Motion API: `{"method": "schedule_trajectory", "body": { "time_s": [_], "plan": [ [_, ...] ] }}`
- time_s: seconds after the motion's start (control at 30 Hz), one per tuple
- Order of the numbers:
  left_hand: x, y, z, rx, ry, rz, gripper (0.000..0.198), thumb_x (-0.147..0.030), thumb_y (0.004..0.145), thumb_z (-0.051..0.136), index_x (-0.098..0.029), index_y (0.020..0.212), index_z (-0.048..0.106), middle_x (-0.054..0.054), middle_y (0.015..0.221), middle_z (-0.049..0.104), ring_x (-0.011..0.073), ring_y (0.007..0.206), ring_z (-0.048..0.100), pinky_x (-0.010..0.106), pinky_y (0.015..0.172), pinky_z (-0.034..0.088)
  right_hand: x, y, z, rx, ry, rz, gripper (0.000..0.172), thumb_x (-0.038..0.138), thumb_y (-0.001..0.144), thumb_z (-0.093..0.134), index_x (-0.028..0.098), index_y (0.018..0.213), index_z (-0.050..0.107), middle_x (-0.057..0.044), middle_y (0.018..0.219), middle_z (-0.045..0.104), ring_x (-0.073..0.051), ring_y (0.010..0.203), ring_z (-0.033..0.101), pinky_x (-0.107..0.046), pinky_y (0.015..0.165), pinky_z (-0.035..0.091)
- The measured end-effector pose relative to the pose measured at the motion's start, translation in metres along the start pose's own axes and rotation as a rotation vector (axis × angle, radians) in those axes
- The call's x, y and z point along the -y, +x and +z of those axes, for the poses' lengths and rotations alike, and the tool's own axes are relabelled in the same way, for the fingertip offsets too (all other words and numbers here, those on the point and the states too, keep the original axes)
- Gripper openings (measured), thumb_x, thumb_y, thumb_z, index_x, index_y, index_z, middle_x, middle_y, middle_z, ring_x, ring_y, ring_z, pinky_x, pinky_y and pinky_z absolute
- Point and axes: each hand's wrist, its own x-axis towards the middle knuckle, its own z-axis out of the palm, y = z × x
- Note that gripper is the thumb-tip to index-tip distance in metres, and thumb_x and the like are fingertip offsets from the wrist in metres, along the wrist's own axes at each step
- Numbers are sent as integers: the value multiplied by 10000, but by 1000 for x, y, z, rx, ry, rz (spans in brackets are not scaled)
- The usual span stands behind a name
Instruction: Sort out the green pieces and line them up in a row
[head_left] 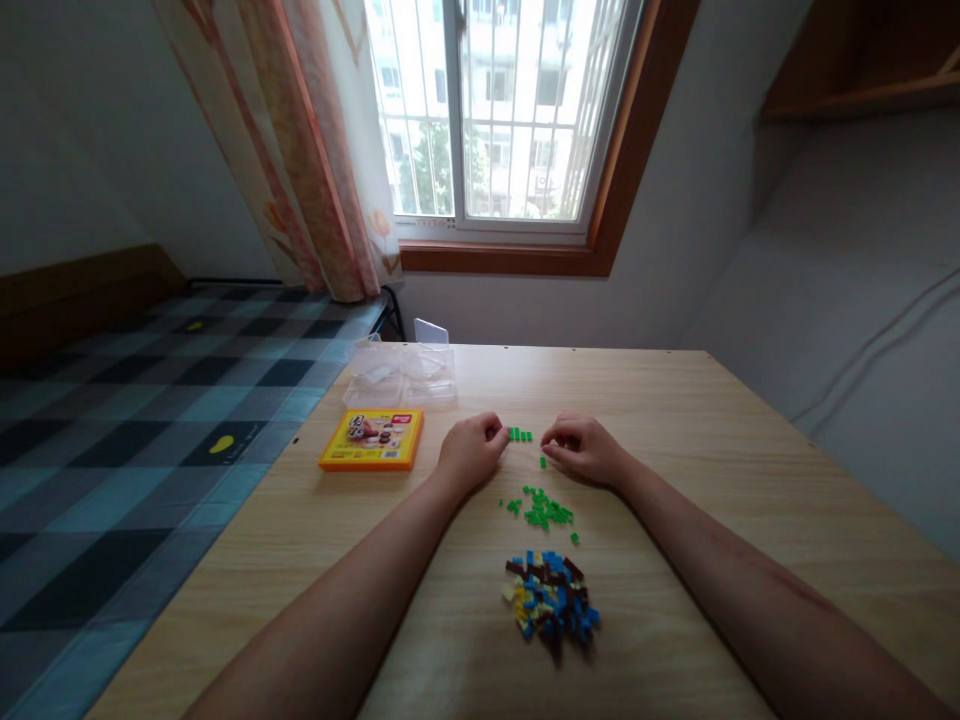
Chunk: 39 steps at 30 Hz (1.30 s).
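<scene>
Small green building bricks lie in a short row [520, 435] on the table between my hands. My left hand [474, 447] rests with curled fingers at the row's left end; anything inside its fingertips is hidden. To the right, my right hand [586, 447] has its thumb and fingers drawn together, and whether they pinch a piece is too small to tell. A single green brick [543, 462] lies just beside its fingertips. Nearer to me is a loose pile of green bricks [547, 508], with a few strays around it. Closer still sits a mixed pile of blue, brown and yellow bricks [553, 600].
A yellow-orange box [373, 440] with a printed picture lies left of my left hand. Behind it stand clear plastic containers [401, 375] with raised lids. The wooden table [712, 480] borders a bed with a checked cover [150, 400]; a window is beyond.
</scene>
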Motion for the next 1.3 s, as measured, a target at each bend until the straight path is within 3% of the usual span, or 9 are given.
{"method": "schedule_trajectory", "body": {
  "time_s": [0.33, 0.63, 1.3],
  "plan": [
    [1, 0, 0, -2, -5, 7, 237, -308, 870, 563, -183, 685, 642, 10, 657, 645, 143, 604, 525, 269, 580, 306, 4, -3, 0, 72, -74, -38, 27, 216, 784, 701, 196, 787, 718, -5, 766, 613, -113, 644, 541, -228, 612, 405],
    [1, 1, 2, 1, 2, 4, 237, -312, 873, 563, -182, 696, 651, 13, 661, 647, 143, 605, 523, 268, 579, 295, -8, 3, 5, -54, -293, 22, 149, 290, 916, 626, 243, 910, 768, -28, 840, 681, -143, 725, 608, -258, 695, 429],
    [0, 0, 1, 6, 30, 7, 242, -330, 877, 556, -189, 706, 653, 19, 676, 657, 150, 614, 536, 268, 580, 301, -13, 3, 6, -38, -354, -14, 196, 323, 950, 598, 293, 984, 789, -29, 892, 722, -163, 791, 657, -257, 714, 451]
  ]
}}
